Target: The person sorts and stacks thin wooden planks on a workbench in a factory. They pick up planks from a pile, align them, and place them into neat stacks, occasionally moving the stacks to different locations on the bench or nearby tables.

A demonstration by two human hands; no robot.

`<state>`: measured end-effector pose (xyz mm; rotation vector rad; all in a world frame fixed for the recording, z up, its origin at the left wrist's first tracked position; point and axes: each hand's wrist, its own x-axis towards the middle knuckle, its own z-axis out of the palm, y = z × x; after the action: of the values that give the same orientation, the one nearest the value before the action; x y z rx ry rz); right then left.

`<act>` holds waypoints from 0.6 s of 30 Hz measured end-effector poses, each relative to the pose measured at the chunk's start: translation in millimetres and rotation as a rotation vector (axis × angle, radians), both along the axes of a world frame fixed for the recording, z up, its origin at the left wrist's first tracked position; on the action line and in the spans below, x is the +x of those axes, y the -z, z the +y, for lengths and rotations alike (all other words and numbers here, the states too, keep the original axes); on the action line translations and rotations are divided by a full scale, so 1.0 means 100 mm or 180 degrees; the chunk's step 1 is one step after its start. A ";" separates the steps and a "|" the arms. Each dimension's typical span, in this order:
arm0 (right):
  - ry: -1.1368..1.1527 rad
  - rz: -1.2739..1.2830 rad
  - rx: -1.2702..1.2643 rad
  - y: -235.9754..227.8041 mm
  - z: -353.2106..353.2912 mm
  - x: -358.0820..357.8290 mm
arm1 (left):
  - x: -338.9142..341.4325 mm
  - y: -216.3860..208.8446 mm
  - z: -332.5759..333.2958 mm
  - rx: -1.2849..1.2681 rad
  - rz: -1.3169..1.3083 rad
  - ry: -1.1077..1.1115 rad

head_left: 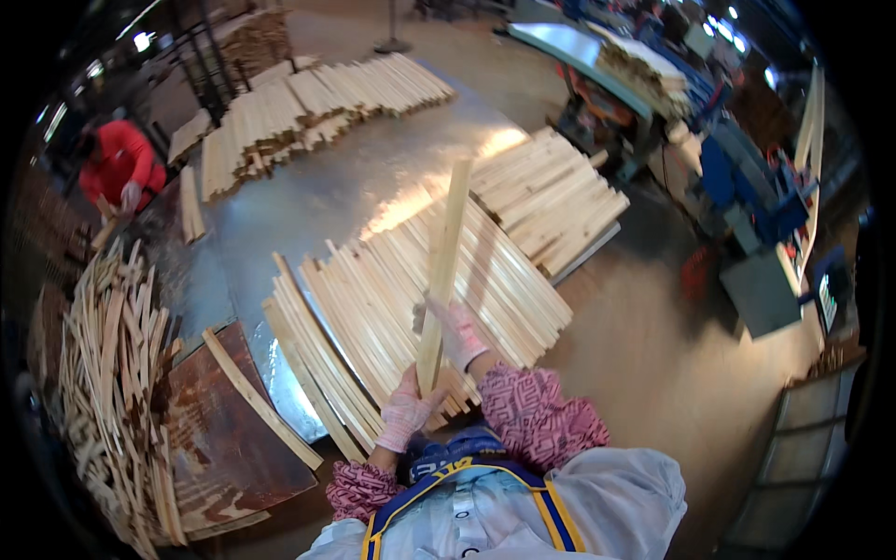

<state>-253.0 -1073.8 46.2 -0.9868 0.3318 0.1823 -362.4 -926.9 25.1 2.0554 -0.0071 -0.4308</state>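
A long pale wooden slat (444,247) stands tilted up in front of me, above the row of slats on the metal table. Near its lower end my left hand (407,413), in a whitish-pink glove, is closed on it. Higher up, my right hand (457,332) in a similar glove grips the slat from the right, with its fingertips partly showing on the far side. Beneath both hands lies a wide row of similar slats (373,289), side by side. Several curved slats (317,350) lie along the left end of that row.
More slats (546,196) lie at the right of the metal table (327,201), and a stacked pile (308,103) covers its far side. Loose strips (117,355) heap up at left beside a brown board (210,429). A co-worker in red (121,163) stands far left. Blue machinery (756,177) stands right.
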 end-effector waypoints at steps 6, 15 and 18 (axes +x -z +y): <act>0.1048 0.0051 -0.0280 0.03 -2.09 0.33 | 0.29 0.21 -0.68 -0.0704 0.0185 -0.0219; 0.0012 0.0738 -0.5916 0.65 -5.34 0.31 | 0.64 0.12 -1.74 0.0298 0.0098 0.0178; -0.0485 0.0678 -0.6968 0.86 -5.96 0.41 | 0.75 0.05 -1.93 0.0528 0.0107 0.0180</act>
<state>-212.5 -1669.9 -39.3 -3.1723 0.6276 -0.0232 -287.2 -1119.6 20.6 2.2148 -0.0094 -0.5157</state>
